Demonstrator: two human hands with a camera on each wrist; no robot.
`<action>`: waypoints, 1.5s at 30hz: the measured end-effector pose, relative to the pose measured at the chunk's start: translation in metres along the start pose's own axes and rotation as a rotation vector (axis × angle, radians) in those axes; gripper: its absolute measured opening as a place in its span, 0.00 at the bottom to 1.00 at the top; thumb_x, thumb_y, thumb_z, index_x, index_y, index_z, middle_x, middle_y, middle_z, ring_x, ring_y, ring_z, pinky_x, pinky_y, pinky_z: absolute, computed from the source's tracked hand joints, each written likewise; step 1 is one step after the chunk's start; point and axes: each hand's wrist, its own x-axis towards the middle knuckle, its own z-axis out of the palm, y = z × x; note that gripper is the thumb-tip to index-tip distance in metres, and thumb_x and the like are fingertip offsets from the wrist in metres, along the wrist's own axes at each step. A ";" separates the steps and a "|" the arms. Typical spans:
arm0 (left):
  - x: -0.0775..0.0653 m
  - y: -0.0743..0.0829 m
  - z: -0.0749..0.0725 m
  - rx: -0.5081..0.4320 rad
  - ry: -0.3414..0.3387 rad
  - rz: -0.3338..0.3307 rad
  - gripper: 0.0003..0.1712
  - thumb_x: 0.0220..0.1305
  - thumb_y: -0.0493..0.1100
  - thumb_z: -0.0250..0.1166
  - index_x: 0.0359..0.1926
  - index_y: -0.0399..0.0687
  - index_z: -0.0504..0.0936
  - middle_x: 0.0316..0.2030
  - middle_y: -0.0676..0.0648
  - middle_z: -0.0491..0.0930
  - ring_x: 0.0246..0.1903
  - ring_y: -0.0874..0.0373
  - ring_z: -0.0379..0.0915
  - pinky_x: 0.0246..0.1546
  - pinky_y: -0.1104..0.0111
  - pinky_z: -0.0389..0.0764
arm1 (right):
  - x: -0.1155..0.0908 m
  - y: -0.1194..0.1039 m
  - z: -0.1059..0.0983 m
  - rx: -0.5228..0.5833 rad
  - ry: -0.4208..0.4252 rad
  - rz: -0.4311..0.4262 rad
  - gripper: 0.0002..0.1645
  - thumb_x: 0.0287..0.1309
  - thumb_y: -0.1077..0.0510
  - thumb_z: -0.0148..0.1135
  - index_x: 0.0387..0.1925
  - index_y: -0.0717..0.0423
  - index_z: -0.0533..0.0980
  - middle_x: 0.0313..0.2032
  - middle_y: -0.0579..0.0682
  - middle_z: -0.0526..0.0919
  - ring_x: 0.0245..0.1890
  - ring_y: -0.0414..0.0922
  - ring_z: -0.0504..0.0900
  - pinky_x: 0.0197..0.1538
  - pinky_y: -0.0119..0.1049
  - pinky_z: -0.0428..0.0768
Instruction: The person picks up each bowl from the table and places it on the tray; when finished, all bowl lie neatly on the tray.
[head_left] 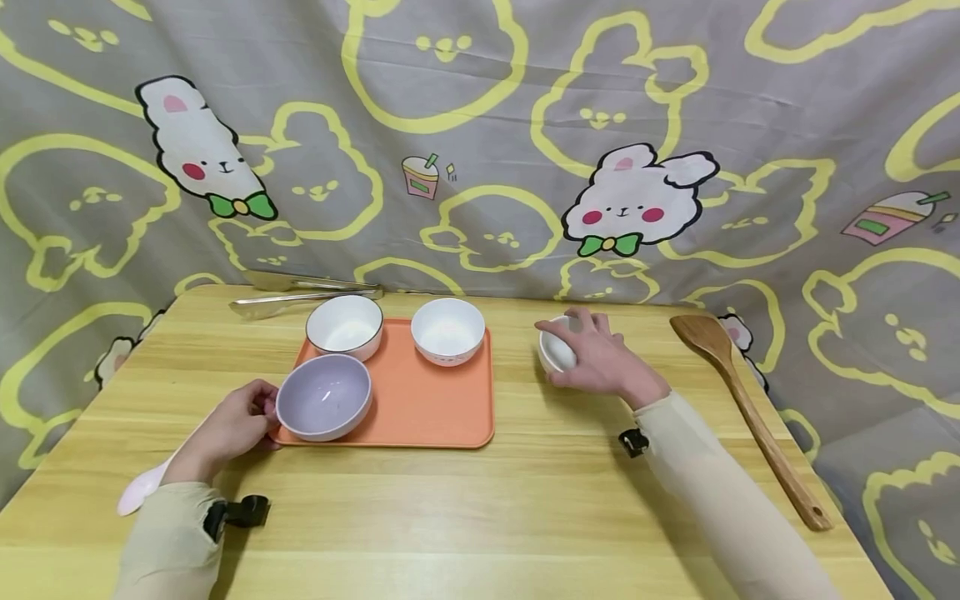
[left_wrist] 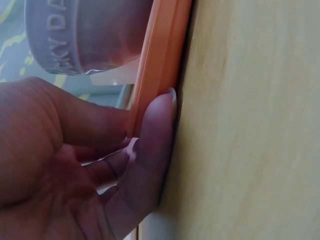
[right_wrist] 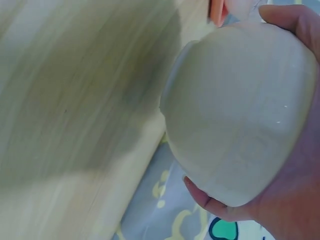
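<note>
My left hand (head_left: pixel 238 421) pinches the front left edge of an orange tray (head_left: pixel 435 408). In the left wrist view the thumb and a finger grip the tray's rim (left_wrist: pixel 161 55), close to the wooden tabletop. A purple bowl (head_left: pixel 324 400) stands on the tray next to that hand, with raised lettering on its side. To the right of the tray, my right hand (head_left: pixel 600 357) grips a white bowl (head_left: pixel 557 354) from above, its fingers spread around the rim. The bowl's smooth outside (right_wrist: pixel 235 110) fills much of the right wrist view, its foot facing the table.
Two more white bowls, one dark-rimmed (head_left: pixel 345 325) and one plain-rimmed (head_left: pixel 447 329), stand along the tray's back. Metal tongs (head_left: pixel 300 298) lie behind them. A wooden spatula (head_left: pixel 750 408) lies far right, and a pale pink spoon (head_left: pixel 141 490) lies under my left forearm. A patterned curtain (head_left: pixel 480 150) hangs behind.
</note>
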 end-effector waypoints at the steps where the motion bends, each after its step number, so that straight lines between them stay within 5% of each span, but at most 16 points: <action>1: 0.000 0.000 0.000 0.004 0.000 0.003 0.16 0.56 0.22 0.52 0.48 0.24 0.66 0.33 0.39 0.67 0.29 0.51 0.72 0.25 0.63 0.84 | -0.002 -0.002 0.000 0.000 0.000 -0.004 0.48 0.45 0.41 0.71 0.70 0.36 0.65 0.68 0.63 0.54 0.61 0.64 0.56 0.45 0.63 0.70; 22: 0.000 -0.002 -0.001 0.046 -0.003 0.027 0.19 0.57 0.23 0.53 0.52 0.24 0.67 0.34 0.39 0.69 0.29 0.51 0.73 0.25 0.64 0.84 | -0.020 -0.042 0.000 -0.016 -0.016 -0.131 0.46 0.45 0.40 0.69 0.69 0.31 0.66 0.67 0.56 0.57 0.60 0.57 0.58 0.44 0.55 0.72; 45: 0.000 -0.003 -0.006 -0.001 -0.040 -0.006 0.20 0.62 0.24 0.54 0.55 0.21 0.65 0.37 0.37 0.68 0.32 0.50 0.74 0.28 0.63 0.85 | -0.010 -0.100 0.029 -0.070 -0.048 -0.308 0.46 0.43 0.37 0.69 0.68 0.28 0.65 0.70 0.51 0.55 0.64 0.54 0.57 0.52 0.53 0.69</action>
